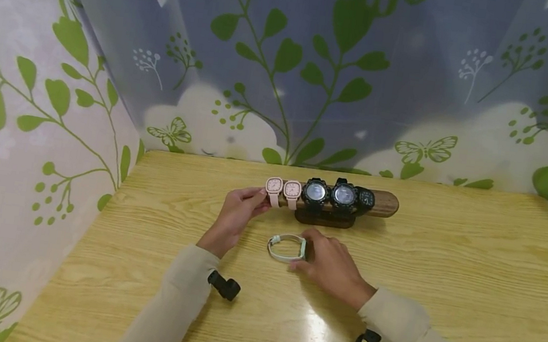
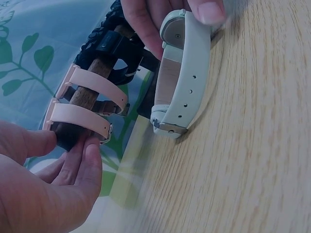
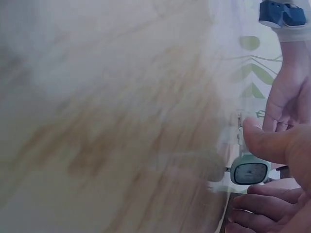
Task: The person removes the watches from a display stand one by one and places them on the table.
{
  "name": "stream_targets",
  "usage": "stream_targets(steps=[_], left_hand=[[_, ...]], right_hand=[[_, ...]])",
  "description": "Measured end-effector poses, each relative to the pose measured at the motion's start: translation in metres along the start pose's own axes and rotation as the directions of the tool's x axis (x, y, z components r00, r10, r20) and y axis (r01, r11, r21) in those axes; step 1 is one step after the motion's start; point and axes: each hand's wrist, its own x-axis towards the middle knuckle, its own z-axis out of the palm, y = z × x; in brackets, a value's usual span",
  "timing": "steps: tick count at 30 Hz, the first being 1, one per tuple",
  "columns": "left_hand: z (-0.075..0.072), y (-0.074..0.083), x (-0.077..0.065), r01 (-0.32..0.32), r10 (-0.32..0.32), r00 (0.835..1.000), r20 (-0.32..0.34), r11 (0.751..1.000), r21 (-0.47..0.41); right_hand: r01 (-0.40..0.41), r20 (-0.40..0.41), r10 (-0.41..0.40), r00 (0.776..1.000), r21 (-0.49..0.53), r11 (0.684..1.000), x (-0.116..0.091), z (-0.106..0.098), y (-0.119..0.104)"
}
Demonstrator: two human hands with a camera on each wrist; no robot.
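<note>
My left hand (image 1: 237, 215) grips the left end of a dark wooden watch stand (image 1: 385, 204), its thumb beside the outermost pink watch (image 1: 274, 185). In the left wrist view, the fingers of that hand curl under the bar end (image 2: 68, 136), close to the pink strap's buckle. A pale green watch (image 1: 287, 248), strap buckled in a loop, stands on its side over the table in front of the stand. My right hand (image 1: 332, 262) pinches it by its case (image 3: 250, 172) between thumb and fingers.
Beside the outermost watch, the bar carries a second pink watch (image 1: 293, 189), two round black watches (image 1: 315, 190) and a smaller black watch (image 1: 366, 199). The stand's base (image 1: 325, 219) rests on the wooden table (image 1: 473, 278). Patterned curtain (image 1: 286, 80) hangs behind the table.
</note>
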Motion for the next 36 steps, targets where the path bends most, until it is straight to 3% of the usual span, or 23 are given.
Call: stream_targets(steps=[9, 16, 25, 31, 36], left_hand=[[0.000, 0.000, 0.000, -0.004, 0.004, 1.000, 0.006, 1.000, -0.009], [0.000, 0.000, -0.001, -0.008, 0.008, 1.000, 0.003, 1.000, -0.009], [0.001, -0.002, 0.000, -0.011, 0.011, 1.000, 0.001, 1.000, -0.012], [0.001, -0.002, 0.001, -0.013, 0.013, 1.000, -0.006, 1.000, -0.010], [0.002, -0.003, 0.003, -0.010, 0.010, 1.000, -0.006, 1.000, -0.019]], right_hand=[[-0.058, 0.003, 0.058, 0.998, 0.017, 0.998, -0.018, -0.022, 0.007], [-0.067, -0.029, 0.067, 0.997, -0.001, 0.998, -0.028, -0.042, 0.025], [-0.136, -0.077, 0.137, 0.988, 0.014, 0.991, -0.041, -0.067, 0.047], [-0.145, -0.102, 0.141, 0.985, -0.032, 0.989, -0.043, -0.078, 0.057], [-0.193, -0.081, 0.189, 0.979, -0.041, 0.980, -0.043, -0.089, 0.062]])
